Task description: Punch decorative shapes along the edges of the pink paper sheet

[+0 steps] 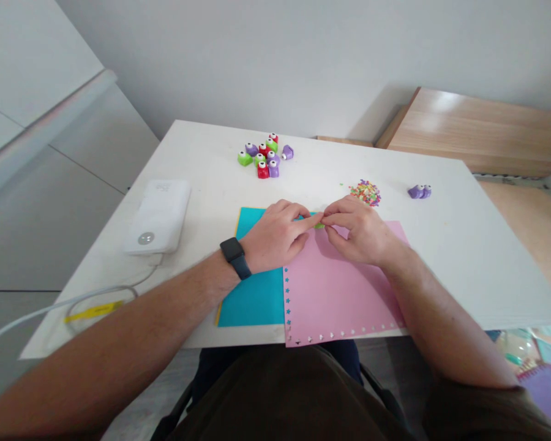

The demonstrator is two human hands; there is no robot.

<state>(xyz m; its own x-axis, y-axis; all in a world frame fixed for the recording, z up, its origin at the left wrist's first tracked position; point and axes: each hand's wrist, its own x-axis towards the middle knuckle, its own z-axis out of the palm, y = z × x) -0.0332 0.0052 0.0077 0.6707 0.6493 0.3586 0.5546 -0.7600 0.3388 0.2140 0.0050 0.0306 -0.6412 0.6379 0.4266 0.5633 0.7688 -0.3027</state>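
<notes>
A sheet of pink paper [344, 288] lies over the right part of a blue sheet [252, 300]. Small shaped holes run along its left and front edges; those on the left are stars. Near its far edge a small green paper punch [319, 225] shows between my hands, mostly covered by fingers. My right hand [356, 226] pinches it with thumb and fingertips. My left hand [282, 233], below a dark wristwatch [234, 252], reaches over the paper's left corner; its index finger stretches to the punch and the other fingers curl.
Several red, green and purple punches [262, 170] cluster at the back of the white table [202, 165]. Colourful paper bits [366, 192] are heaped beyond my right hand. Two purple punches [419, 192] stand farther right. A white power bank [158, 214] with a cable [92, 297] lies left.
</notes>
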